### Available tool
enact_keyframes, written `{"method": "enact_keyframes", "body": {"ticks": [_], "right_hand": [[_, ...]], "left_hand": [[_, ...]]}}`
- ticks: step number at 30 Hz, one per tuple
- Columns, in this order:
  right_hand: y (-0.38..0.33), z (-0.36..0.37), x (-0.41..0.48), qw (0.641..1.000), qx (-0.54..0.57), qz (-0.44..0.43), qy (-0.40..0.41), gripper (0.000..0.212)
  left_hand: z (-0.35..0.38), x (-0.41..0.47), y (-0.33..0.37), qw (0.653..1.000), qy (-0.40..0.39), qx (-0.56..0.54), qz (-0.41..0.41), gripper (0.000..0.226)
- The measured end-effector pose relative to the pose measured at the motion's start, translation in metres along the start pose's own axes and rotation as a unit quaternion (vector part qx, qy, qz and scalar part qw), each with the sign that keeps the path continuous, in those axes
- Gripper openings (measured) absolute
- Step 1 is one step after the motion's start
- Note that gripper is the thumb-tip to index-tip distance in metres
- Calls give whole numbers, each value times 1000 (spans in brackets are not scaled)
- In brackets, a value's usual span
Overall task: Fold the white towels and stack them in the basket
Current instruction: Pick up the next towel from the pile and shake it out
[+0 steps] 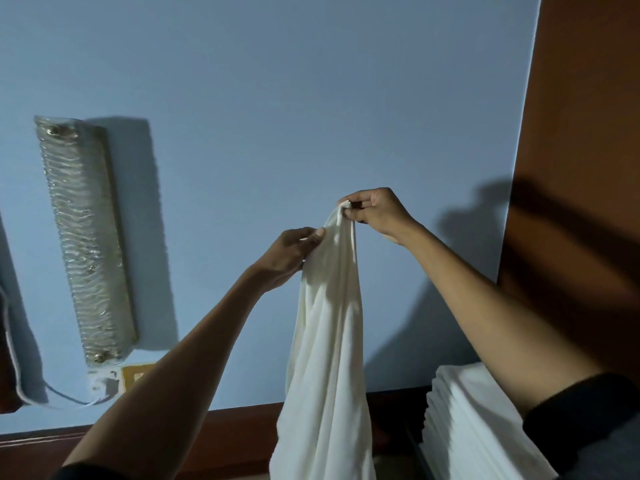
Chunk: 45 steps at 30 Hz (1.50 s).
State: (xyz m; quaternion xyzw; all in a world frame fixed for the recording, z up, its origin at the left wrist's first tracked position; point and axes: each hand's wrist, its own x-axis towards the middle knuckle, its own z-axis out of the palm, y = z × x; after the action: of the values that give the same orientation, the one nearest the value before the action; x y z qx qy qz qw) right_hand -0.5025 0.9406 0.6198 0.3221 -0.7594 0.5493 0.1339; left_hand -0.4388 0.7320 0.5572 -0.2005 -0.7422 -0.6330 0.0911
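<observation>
A white towel [325,341] hangs in loose folds in front of the blue wall, its lower end running out of the frame's bottom edge. My right hand [375,211] pinches its topmost corner, held high. My left hand [294,252], slightly lower and to the left, holds the towel's upper edge between thumb and fingers. A stack of folded white towels [474,420] sits at the lower right, partly hidden behind my right arm. I cannot see a basket clearly; only a dark edge [417,452] shows beside the stack.
A textured glass wall lamp [85,237] is fixed to the blue wall at the left, with a white cable [20,386] below it. A brown wooden panel [581,168] rises at the right, and a brown wooden ledge [242,424] runs along the bottom.
</observation>
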Motion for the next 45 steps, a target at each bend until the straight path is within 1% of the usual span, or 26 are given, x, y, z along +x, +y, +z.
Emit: {"method": "enact_keyframes", "body": {"ticks": [1, 2, 4, 5, 7, 9, 11, 12, 14, 15, 16, 20, 23, 27, 33, 36, 40, 45], "right_hand": [[-2, 0, 2, 1000, 2, 3, 6, 23], [-3, -1, 4, 1000, 5, 6, 12, 22], [-4, -5, 9, 1000, 14, 9, 26, 22], [-4, -8, 11, 999, 16, 10, 33, 22], [0, -12, 13, 999, 10, 12, 50, 22], [7, -13, 17, 997, -3, 16, 80, 24], [18, -14, 21, 992, -23, 28, 117, 23], [25, -14, 23, 990, -36, 36, 133, 23], [38, -12, 26, 984, -51, 57, 161, 21], [43, -11, 26, 981, -55, 66, 174, 21], [47, -9, 26, 978, -57, 71, 187, 21], [53, 2, 29, 968, -64, 91, 226, 22], [56, 7, 36, 960, -68, 107, 250, 22], [63, 5, 42, 955, -60, 118, 264, 22], [58, 3, 50, 955, -37, 113, 272, 22], [52, -7, 56, 951, -19, 110, 290, 21], [48, -26, 60, 942, 6, 102, 319, 21], [56, -42, 52, 929, 26, 107, 353, 21]], "left_hand": [[2, 0, -4, 1000, -2, 15, 7, 33], [4, 0, -8, 998, 3, 53, 20, 27], [4, 0, -17, 985, 44, 156, 51, 18], [2, 1, -23, 980, 57, 181, 57, 17], [-3, 0, -32, 978, 49, 198, 36, 20], [-10, -1, -42, 974, 31, 222, 6, 35], [-19, -6, -47, 980, 11, 200, -15, 47], [-24, -9, -50, 984, 0, 179, -27, 47], [-35, -17, -57, 987, -23, 153, -53, 33], [-40, -21, -63, 985, -33, 154, -66, 25], [-45, -25, -69, 983, -36, 167, -73, 21], [-57, -38, -100, 965, -2, 244, -99, 20], [-67, -50, -117, 952, 26, 277, -125, 17], [-83, -66, -134, 950, 60, 269, -145, 15], [-93, -83, -166, 938, 66, 279, -194, 14], [-95, -91, -182, 920, 63, 310, -231, 14], [-99, -97, -191, 896, 77, 354, -255, 11], [-116, -102, -193, 873, 121, 385, -273, 9]]}}
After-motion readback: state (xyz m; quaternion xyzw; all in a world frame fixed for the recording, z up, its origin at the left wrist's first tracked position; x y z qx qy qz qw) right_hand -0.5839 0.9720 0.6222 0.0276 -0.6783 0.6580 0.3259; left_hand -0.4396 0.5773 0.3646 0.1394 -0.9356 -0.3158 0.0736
